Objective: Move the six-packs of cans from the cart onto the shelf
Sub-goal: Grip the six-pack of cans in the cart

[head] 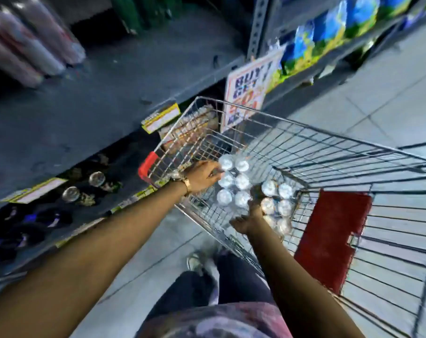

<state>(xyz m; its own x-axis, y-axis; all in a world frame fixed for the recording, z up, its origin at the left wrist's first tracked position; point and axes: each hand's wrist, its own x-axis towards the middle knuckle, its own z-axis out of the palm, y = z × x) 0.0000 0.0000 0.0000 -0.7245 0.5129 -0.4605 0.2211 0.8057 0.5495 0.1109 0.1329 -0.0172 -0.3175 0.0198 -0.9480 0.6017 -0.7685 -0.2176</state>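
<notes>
**Two hands on the near six-pack**

The plastic-wrapped six-pack of silver-topped cans point(233, 181) sits in the wire shopping cart point(329, 152), near its left wall. The left hand point(203, 178) curls its fingers on the pack's far-left side; the right hand point(246, 220) cups the near end, fingers spread. Best lift level — film wrap can slip. A second wrapped six-pack point(277, 206) stays beside it. The grey metal shelf point(109, 93), left of the cart, shows bare room — pale tiled floor point(390, 81) beyond.

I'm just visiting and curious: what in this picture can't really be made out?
- Head view: labels on the six-pack under both hands, blurred.
- Second six-pack: partly hidden by the right hand.
- Sale sign: lower text blocked by cart wires.
</notes>
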